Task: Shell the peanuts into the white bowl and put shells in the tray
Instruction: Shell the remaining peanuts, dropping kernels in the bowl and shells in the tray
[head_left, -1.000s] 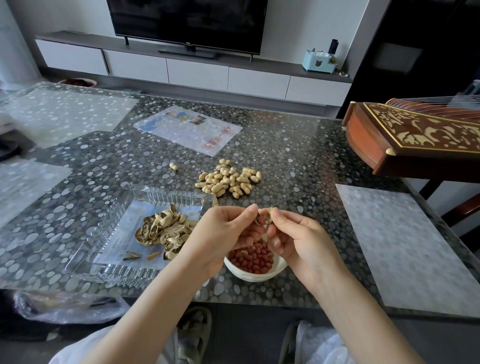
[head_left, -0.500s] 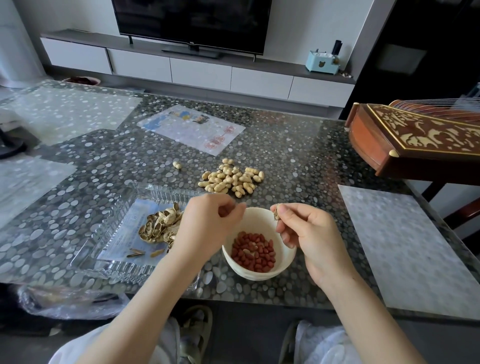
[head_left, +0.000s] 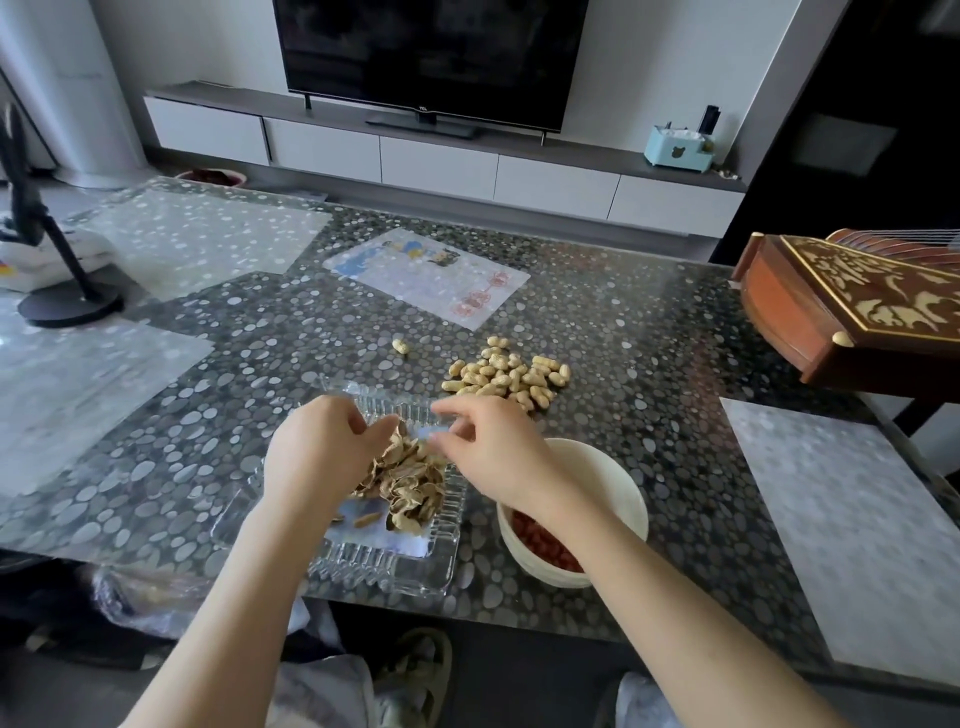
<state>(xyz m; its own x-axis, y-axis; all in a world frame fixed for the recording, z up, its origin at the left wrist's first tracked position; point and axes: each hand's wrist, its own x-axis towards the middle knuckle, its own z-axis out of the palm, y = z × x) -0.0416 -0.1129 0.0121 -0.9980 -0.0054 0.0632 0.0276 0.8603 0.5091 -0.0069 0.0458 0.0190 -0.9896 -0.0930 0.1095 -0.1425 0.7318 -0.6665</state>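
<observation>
My left hand (head_left: 322, 452) and my right hand (head_left: 488, 447) both hover over the clear glass tray (head_left: 384, 577), fingers loosely curled above the heap of empty shells (head_left: 410, 483). I see no shell between the fingers of either hand. The white bowl (head_left: 618, 483) stands right of the tray, partly under my right forearm, with red peanut kernels (head_left: 545, 545) inside. A pile of unshelled peanuts (head_left: 509, 376) lies just beyond the tray and bowl. One stray peanut (head_left: 399, 345) sits to the left of the pile.
A carved wooden instrument (head_left: 852, 306) juts over the table's right edge. A black stand base (head_left: 70, 309) sits at the far left. A printed sheet (head_left: 426, 275) lies under the glass further back, and a pale mat (head_left: 857, 519) on the right.
Both hands moved left from above the bowl to above the tray. The shell pieces they pinched earlier are no longer seen in their fingers. The camera has tilted up and left.
</observation>
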